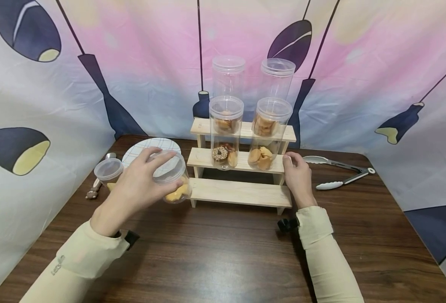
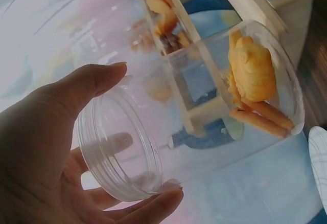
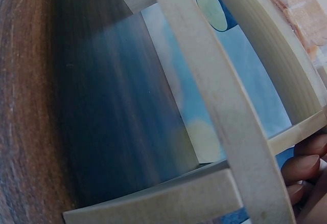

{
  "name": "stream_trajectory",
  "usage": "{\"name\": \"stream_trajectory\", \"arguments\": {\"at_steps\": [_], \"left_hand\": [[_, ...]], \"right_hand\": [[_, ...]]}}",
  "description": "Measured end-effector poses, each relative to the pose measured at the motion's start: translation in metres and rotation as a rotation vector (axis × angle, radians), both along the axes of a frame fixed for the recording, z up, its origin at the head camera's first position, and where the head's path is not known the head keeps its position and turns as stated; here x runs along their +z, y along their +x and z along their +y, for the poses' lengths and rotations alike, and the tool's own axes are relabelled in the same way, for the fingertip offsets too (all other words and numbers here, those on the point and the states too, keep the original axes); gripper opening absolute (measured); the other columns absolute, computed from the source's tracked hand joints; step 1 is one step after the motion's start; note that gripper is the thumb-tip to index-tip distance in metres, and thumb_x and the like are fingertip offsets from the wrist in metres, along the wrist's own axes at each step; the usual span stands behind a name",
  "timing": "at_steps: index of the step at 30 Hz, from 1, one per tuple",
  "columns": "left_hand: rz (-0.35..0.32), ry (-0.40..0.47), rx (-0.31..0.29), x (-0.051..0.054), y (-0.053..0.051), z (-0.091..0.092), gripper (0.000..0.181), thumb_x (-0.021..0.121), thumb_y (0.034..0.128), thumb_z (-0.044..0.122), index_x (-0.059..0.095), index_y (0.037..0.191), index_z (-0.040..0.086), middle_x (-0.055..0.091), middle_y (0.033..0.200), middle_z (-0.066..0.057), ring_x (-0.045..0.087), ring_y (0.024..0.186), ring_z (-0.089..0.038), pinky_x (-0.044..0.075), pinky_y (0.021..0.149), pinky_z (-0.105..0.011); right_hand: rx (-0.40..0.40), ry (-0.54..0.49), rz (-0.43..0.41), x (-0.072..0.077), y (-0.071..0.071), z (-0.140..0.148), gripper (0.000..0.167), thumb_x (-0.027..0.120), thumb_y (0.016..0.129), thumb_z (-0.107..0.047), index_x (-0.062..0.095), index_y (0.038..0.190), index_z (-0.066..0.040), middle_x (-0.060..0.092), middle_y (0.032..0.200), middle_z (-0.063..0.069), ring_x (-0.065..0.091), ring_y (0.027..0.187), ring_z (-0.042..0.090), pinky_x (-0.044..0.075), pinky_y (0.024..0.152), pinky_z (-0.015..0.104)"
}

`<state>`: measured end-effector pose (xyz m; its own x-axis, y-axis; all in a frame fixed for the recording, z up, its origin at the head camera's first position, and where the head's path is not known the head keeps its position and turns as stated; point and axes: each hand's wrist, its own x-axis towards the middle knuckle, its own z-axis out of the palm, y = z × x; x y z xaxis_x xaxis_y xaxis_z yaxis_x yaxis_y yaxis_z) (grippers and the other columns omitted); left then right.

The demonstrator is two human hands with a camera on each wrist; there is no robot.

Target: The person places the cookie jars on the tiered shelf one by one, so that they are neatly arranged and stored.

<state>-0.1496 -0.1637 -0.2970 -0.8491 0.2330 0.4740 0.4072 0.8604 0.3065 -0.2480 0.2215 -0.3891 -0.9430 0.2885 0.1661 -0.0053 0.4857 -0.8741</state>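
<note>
My left hand (image 1: 137, 181) grips a clear plastic jar (image 2: 204, 111) around its lidded end, thumb on one side and fingers on the other. Yellow-orange pastry pieces (image 2: 253, 70) lie at the jar's bottom. In the head view the jar is held just left of a three-step wooden stand (image 1: 241, 191). My right hand (image 1: 298, 179) holds the right end of the stand's middle step, its fingers curled at the edge in the right wrist view. Two lidded jars of cookies, one left (image 1: 226, 141) and one right (image 1: 266, 145), stand on the middle step.
Two more snack jars, one left (image 1: 228, 78) and one right (image 1: 277, 80), stand on the top step. Another lidded jar (image 1: 108, 169), a checked plate (image 1: 135, 147) and a spoon (image 1: 94, 190) lie left. Tongs (image 1: 344, 168) rest at the right on the brown table (image 1: 215, 252).
</note>
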Motion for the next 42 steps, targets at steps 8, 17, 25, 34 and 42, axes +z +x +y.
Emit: {"name": "stream_trajectory", "arguments": {"at_steps": [8,17,25,34,42], "left_hand": [[-0.012,-0.01,-0.1,0.0,-0.004,0.025,0.065,0.087,0.0747,0.039,0.065,0.132,0.018,0.053,0.131,-0.02,0.061,0.103,-0.041,0.052,0.085,-0.055],[-0.009,-0.023,-0.183,-0.002,-0.009,0.053,0.065,0.086,0.0739,0.041,0.066,0.131,0.017,0.053,0.135,-0.021,0.061,0.107,-0.04,0.052,0.088,-0.054],[-0.022,-0.025,-0.206,-0.008,-0.011,0.072,0.064,0.087,0.0725,0.042,0.065,0.13,0.025,0.054,0.131,-0.013,0.062,0.104,-0.034,0.054,0.08,-0.049],[-0.048,-0.046,-0.194,-0.012,-0.013,0.089,0.069,0.086,0.0731,0.045,0.063,0.135,0.024,0.052,0.137,-0.014,0.061,0.109,-0.037,0.055,0.08,-0.051],[-0.046,-0.054,-0.178,-0.013,-0.016,0.097,0.069,0.086,0.0734,0.047,0.065,0.134,0.021,0.052,0.138,-0.019,0.062,0.108,-0.039,0.054,0.085,-0.053]], "right_hand": [[0.0,0.013,-0.001,-0.001,0.0,0.001,0.047,0.044,0.103,-0.048,0.061,0.134,-0.018,0.06,0.083,0.012,0.051,0.067,0.024,0.042,0.06,0.035],[-0.006,0.005,0.001,0.001,0.0,0.001,0.046,0.045,0.103,-0.047,0.062,0.133,-0.018,0.06,0.085,0.011,0.05,0.068,0.022,0.041,0.061,0.034],[-0.003,0.013,0.008,0.0,0.0,0.001,0.045,0.045,0.103,-0.047,0.062,0.132,-0.017,0.053,0.071,0.006,0.048,0.061,0.021,0.04,0.057,0.034],[0.0,0.01,0.015,-0.002,-0.001,0.001,0.046,0.045,0.102,-0.048,0.062,0.132,-0.017,0.057,0.079,0.01,0.048,0.065,0.022,0.04,0.06,0.035],[0.002,0.007,0.021,-0.002,0.0,0.001,0.045,0.045,0.103,-0.047,0.063,0.131,-0.017,0.056,0.081,0.011,0.047,0.064,0.022,0.04,0.06,0.035]]}}
